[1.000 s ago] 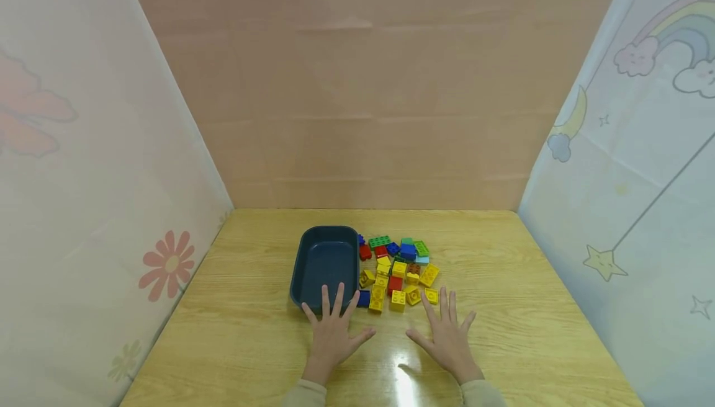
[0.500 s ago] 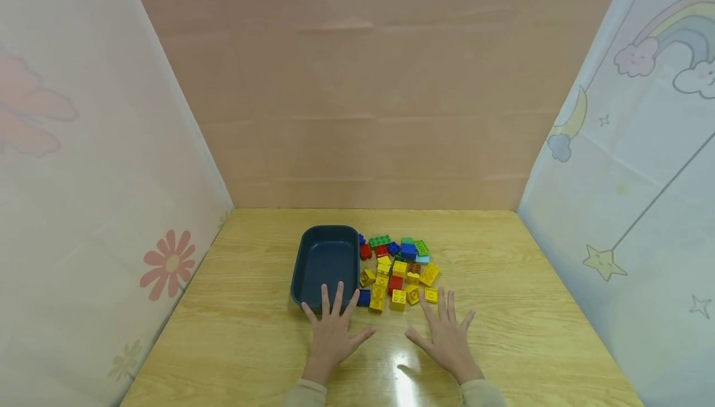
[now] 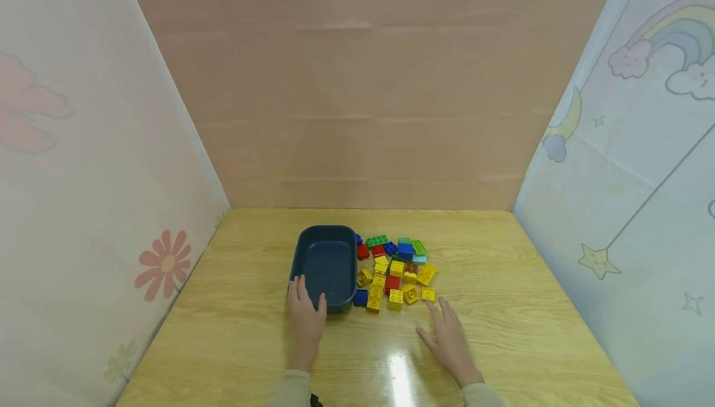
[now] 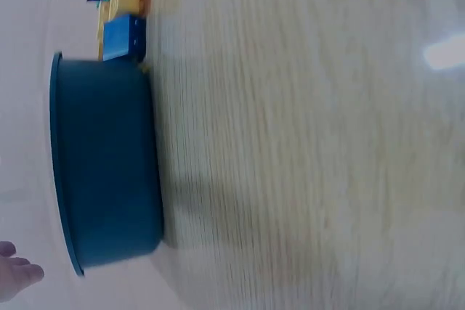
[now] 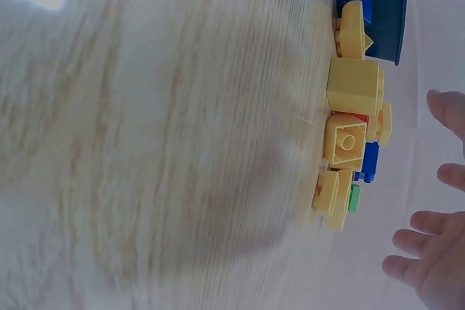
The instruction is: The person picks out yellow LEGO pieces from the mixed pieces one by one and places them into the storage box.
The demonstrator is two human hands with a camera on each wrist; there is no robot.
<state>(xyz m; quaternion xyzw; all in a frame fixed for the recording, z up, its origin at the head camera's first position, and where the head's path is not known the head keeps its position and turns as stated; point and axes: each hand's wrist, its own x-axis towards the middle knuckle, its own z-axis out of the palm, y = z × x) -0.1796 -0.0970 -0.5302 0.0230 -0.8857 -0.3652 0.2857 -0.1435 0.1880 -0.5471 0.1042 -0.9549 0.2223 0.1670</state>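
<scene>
Clock directions apply to the head view, with 12 o'clock toward the far edge of the table (image 3: 223, 308).

Left hand (image 3: 305, 323): located at 7 o'clock from the centre of the dark tray (image 3: 337, 308), at its near corner. The forearm, in a left sleeve (image 3: 292, 389), points to 12 o'clock. The fingers extend to 12 o'clock and lie close together; the thumb stands apart from them, at the side toward 3 o'clock. Grip: relaxed, nothing held. In the left wrist view, a gap separates the visible fingers from the tray rim.

Right hand (image 3: 450, 340): located between 4 and 5 o'clock from the pile of bricks (image 3: 396, 268). The forearm, in a right sleeve (image 3: 483, 394), points to 11 o'clock. The fingers extend to 11 o'clock, slightly spread; the thumb points to 10 o'clock. Grip: relaxed, nothing held. The right wrist view shows the fingers apart from the bricks. The nearest piece, a flat yellow brick (image 3: 428, 295), lies at 11 o'clock from this hand.

The tray sits upright at 9 o'clock from the pile. A blue brick (image 3: 360, 298) lies just beside the tray wall, at 4 o'clock from the tray's centre. A green brick (image 3: 377, 241) lies at the pile's 11 o'clock edge.
</scene>
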